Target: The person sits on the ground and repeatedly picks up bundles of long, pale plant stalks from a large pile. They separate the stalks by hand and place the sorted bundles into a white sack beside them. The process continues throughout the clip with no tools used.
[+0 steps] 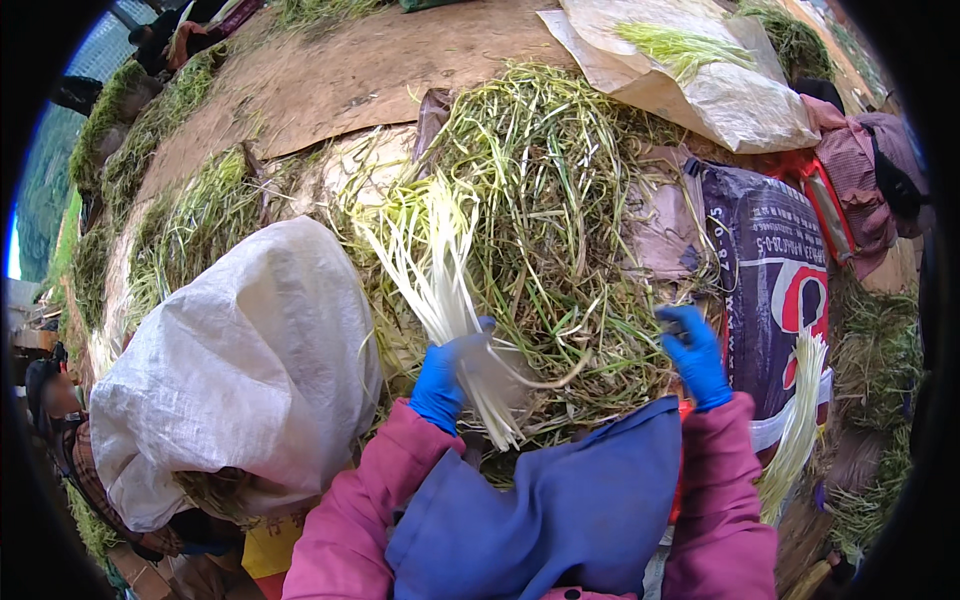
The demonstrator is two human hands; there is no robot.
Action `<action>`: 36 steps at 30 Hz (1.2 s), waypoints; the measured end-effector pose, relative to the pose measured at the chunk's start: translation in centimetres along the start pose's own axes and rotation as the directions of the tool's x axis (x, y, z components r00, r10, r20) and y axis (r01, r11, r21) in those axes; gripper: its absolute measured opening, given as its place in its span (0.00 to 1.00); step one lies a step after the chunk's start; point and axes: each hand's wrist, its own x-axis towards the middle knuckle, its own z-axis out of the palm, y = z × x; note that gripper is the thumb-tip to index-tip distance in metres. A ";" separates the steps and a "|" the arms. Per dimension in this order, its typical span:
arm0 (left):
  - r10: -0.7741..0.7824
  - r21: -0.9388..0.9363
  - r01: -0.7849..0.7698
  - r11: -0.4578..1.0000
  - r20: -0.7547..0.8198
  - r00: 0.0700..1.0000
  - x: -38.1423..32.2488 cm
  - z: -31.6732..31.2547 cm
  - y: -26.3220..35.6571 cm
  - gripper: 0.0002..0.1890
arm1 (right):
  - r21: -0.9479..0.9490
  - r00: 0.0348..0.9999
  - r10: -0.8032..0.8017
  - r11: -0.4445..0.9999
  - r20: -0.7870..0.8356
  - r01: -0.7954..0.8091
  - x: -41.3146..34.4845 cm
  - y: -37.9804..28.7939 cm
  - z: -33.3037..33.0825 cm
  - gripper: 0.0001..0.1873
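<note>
My left hand [438,384], in a blue glove, grips a bunch of pale blanched stalks [436,281], which look like garlic chives. Their yellowish leafy tips fan out away from me, and the white ends point down toward my lap. In front of me spreads a heap of loose green and withered leaves [555,187]. My right hand [697,360], gloved the same way, hovers over the heap's right side with fingers loosely bent and apart; nothing shows in it. A blue apron [540,510] covers my lap.
A white woven sack [255,360] bulges at left. At right lies a purple printed sack [765,225] with a second bunch of pale stalks [799,420] on it. More stalks [682,45] rest on a pale sheet [720,97] at the far right. A person [82,450] is at the left edge.
</note>
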 end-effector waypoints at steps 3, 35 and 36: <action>0.040 0.027 -0.038 0.999 -0.079 0.996 -0.6 1.4 0.3 0.15 | 0.066 0.966 -0.240 0.970 0.096 0.235 0.1 -2.6 5.9 0.14; 0.034 0.341 -0.063 0.938 0.089 0.995 -2.6 2.7 0.5 0.11 | 0.557 0.902 0.164 0.738 0.400 -0.381 -0.1 -4.5 14.7 0.05; 0.027 0.371 -0.061 0.927 0.098 0.995 -2.6 2.8 0.4 0.11 | 0.557 0.910 0.162 0.746 0.381 -0.366 -0.1 -4.5 14.8 0.05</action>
